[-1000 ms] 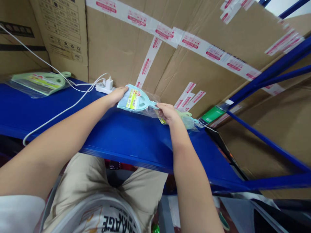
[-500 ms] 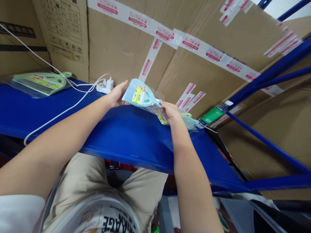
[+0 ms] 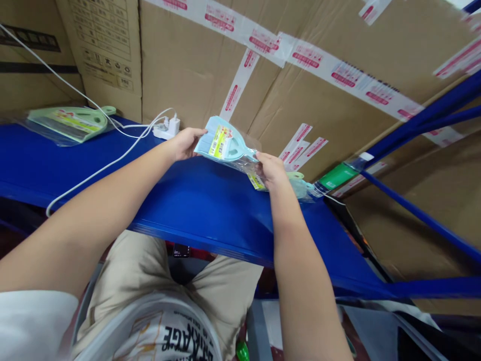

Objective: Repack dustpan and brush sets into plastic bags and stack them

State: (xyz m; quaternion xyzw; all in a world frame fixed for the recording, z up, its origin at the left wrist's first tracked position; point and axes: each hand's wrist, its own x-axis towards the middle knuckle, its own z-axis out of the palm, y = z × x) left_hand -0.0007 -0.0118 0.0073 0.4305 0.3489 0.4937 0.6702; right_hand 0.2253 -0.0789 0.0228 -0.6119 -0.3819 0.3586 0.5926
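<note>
A light blue dustpan-and-brush set (image 3: 233,145) in a clear plastic bag is held up over the blue shelf, its yellow label facing me. My right hand (image 3: 271,169) grips the handle end and the loose plastic around it. At the wide end, my left hand (image 3: 187,143) has its fingers closed on the left edge, the thumb partly hidden. Behind my right hand lie more bagged dustpan sets (image 3: 298,186), partly covered by that hand. A pale green bagged dustpan set (image 3: 75,123) rests at the shelf's far left.
A white power strip (image 3: 166,129) with plugs and a white cable (image 3: 101,168) lies left of my hands. A green-labelled bottle (image 3: 340,175) leans at the right by the blue frame bars. Large taped cardboard (image 3: 188,70) stands behind the blue shelf (image 3: 210,210). A phone (image 3: 181,250) shows below the edge.
My left hand's fingers have come onto the dustpan set's left edge; before, they were more spread beside it. The whole view has shifted slightly, while my right hand keeps its grip.
</note>
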